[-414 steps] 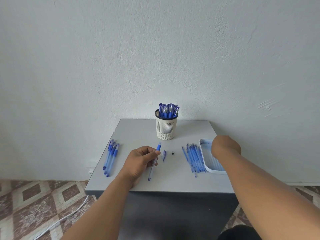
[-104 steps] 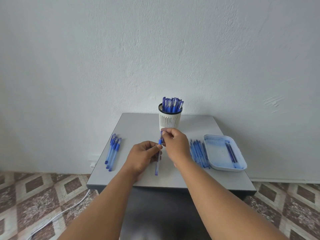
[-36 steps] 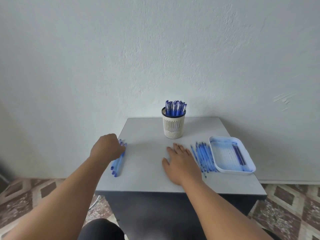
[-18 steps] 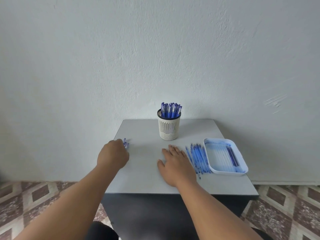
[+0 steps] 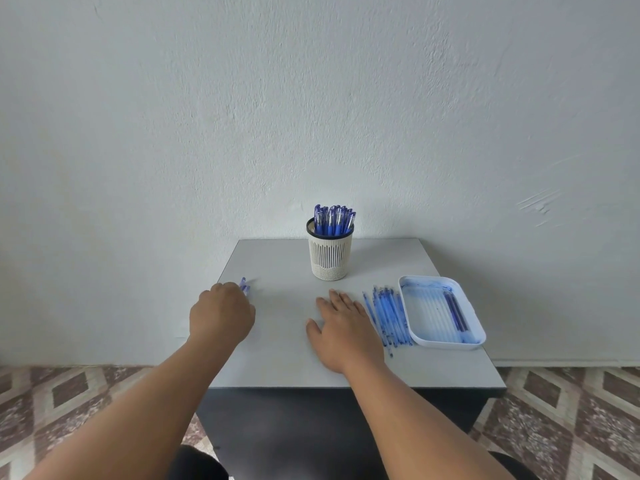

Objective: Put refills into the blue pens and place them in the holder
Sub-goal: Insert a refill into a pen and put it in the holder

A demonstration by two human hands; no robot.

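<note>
Step in hand, by the look of it: picking up the next empty pen, with the left hand lying over the pens at the left edge of the counter; only their tips show beyond the knuckles, and whether its grip has closed on one cannot be told. The right hand rests flat at centre frame, fingers straight, holding nothing. The next move calls for lifting one pen clear and taking a refill from the refills beside the tray at right; the holder, at the rear centre, already stands full of pens.
</note>
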